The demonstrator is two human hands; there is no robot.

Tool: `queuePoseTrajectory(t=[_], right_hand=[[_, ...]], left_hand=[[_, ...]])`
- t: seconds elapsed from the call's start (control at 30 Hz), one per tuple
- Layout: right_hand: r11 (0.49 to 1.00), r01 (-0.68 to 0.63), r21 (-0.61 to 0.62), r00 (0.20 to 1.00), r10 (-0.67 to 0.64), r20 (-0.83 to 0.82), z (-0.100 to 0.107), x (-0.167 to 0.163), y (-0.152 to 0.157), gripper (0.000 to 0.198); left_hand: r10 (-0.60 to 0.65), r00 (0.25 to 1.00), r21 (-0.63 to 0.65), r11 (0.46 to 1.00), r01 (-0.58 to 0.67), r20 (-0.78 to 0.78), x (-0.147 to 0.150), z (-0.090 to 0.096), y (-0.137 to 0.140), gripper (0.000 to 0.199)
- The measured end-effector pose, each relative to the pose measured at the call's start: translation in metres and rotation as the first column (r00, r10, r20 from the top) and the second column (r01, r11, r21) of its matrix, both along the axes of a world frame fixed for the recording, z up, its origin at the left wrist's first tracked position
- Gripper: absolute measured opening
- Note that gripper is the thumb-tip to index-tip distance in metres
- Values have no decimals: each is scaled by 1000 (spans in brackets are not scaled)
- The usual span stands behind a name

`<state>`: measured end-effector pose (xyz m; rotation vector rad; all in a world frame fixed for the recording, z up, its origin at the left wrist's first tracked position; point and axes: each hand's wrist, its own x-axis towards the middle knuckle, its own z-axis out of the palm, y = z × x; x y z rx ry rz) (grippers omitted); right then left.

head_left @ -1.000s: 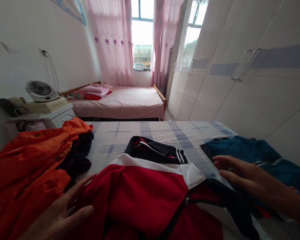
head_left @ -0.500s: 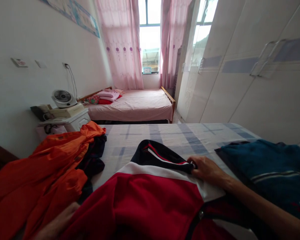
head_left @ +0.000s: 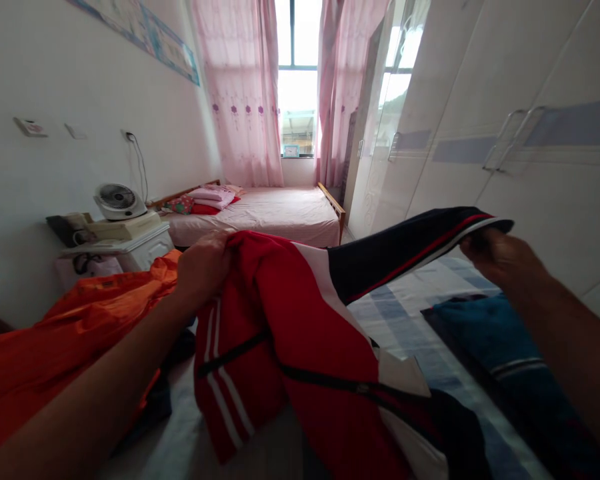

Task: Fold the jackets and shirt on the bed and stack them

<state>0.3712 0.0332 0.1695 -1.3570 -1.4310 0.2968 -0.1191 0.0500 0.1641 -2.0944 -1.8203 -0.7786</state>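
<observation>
A red, white and navy zip jacket (head_left: 310, 307) hangs between my hands above the near bed. My left hand (head_left: 207, 260) is closed on a bunched red part of it. At the right, my right hand (head_left: 500, 257) grips the end of the navy section, which is pulled out taut and edged with red and white stripes. A dark zipper crosses the red body, and a red panel with two white stripes hangs below my left hand. The jacket's lower part runs out of the bottom of the view.
Orange clothing (head_left: 95, 313) lies to the left over dark cloth. A folded teal garment (head_left: 480, 333) rests at the right on the checked bedsheet (head_left: 405, 293). Beyond are a small fan (head_left: 120, 200) on a white cabinet, a pink bed (head_left: 280, 213) and a wardrobe (head_left: 540, 220).
Both hands have risen, lifting the jacket off the bed. My right hand has moved right, stretching the navy section sideways; my left has come up from the lower left.
</observation>
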Motion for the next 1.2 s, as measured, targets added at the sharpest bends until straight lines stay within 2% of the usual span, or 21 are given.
queuePoseTrajectory(t=[0.1, 0.2, 0.27, 0.3, 0.33, 0.4, 0.47, 0.5, 0.57, 0.6, 0.63, 0.67, 0.73, 0.83, 0.9, 0.97, 1.0, 1.07, 1.1, 1.13, 1.2], right_hand=[[982, 31, -184, 982, -64, -178, -27, -19, 3, 23], [895, 46, -443, 978, -132, -164, -80, -51, -19, 46], [745, 1, -667, 998, -44, -48, -111, -70, -43, 56], [710, -40, -703, 998, 55, -1, -122, -76, -57, 57], [701, -59, -711, 989, 138, 54, -129, -80, -69, 57], [714, -74, -696, 967, 223, 126, -132, -84, -89, 60], [719, -43, -694, 963, 216, 164, -127, -84, -101, 66], [709, -38, -704, 961, 220, 169, -123, -84, -104, 68], [685, -80, -724, 939, 296, 177, -116, -90, -107, 66], [679, -114, -726, 918, 351, 185, -114, -95, -108, 62], [674, -150, -723, 893, 407, 194, -112, -101, -109, 56], [674, -175, -718, 868, 449, 211, -110, -108, -109, 49], [705, -163, -691, 835, 471, 284, -109, -120, -111, 34], [839, -52, -542, 809, 354, 470, -105, -130, -118, 30], [920, 2, -391, 787, 240, 568, -98, -130, -131, 35], [937, -86, -337, 747, 285, 601, -92, -129, -149, 44], [919, -182, -350, 707, 370, 603, -91, -130, -158, 49], [840, -376, -391, 585, 543, 603, -96, -136, -173, 57], [811, -427, -399, 535, 583, 612, -101, -140, -177, 59], [809, -438, -391, 518, 583, 626, -107, -145, -179, 56], [851, -377, -365, 565, 523, 638, -115, -149, -173, 41]], left_hand=[[8, 999, -31, 999, -10, -49, 3, -25, 21, 48], [5, 1000, -233, 972, -7, -11, -12, -63, 2, 52], [53, 995, -396, 918, -16, 81, -28, -86, -25, 55], [75, 985, -473, 881, 7, 154, -35, -95, -39, 55], [113, 961, -548, 835, 45, 251, -42, -103, -52, 54], [232, 841, -645, 745, 169, 489, -53, -115, -74, 48], [389, 609, -659, 686, 309, 691, -59, -122, -89, 47], [450, 477, -637, 675, 373, 755, -60, -124, -94, 47], [523, 255, -576, 662, 480, 813, -57, -127, -99, 46], [545, 186, -553, 653, 517, 817, -54, -127, -100, 47], [562, 150, -544, 646, 535, 814, -50, -128, -100, 48], [565, 149, -546, 643, 537, 812, -45, -127, -100, 49], [515, 249, -564, 655, 503, 820, -34, -126, -97, 51], [327, 502, -536, 766, 355, 801, -20, -122, -94, 51], [232, 592, -463, 844, 272, 772, -15, -118, -93, 51], [178, 589, -407, 869, 282, 789, -13, -115, -95, 49], [167, 565, -397, 863, 313, 808, -12, -114, -97, 49], [180, 505, -402, 836, 374, 844, -9, -114, -99, 50], [196, 478, -408, 824, 394, 856, -7, -114, -99, 51], [205, 458, -408, 818, 405, 865, -4, -113, -98, 52], [174, 444, -373, 830, 415, 879, 4, -107, -93, 52]])
